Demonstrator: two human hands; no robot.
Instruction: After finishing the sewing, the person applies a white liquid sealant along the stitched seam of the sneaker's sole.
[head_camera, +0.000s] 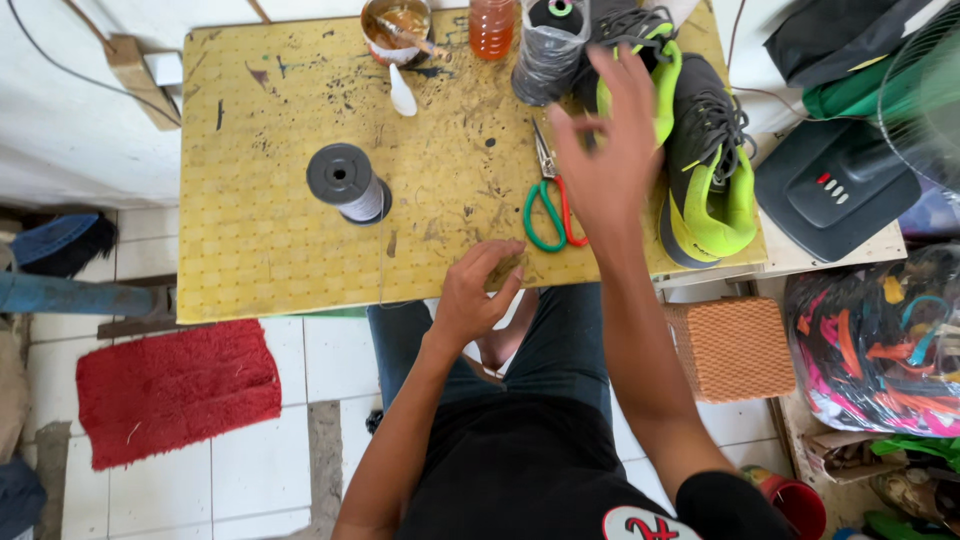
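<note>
My left hand (478, 288) rests at the near edge of the yellow worktable (260, 240), fingers curled around a small yellowish-brown object that I cannot identify. A thin thread runs from near it up toward the grey thread spool (347, 184). My right hand (607, 150) hovers above the table with fingers spread, holding nothing. It is just right of the scissors (549, 205) with one green and one red handle, and left of a grey and lime-green sneaker (710, 170). A second sneaker (640, 45) lies behind my fingers.
At the table's far edge stand a glue-stained tin (396, 28), an orange-filled jar (492, 26), a white spoon (402, 93) and a wrapped dark spool (550, 45). A fan base (835, 185), an orange woven box (732, 348) and a bag of coloured laces (880, 340) sit right. A red mat (175, 390) lies left.
</note>
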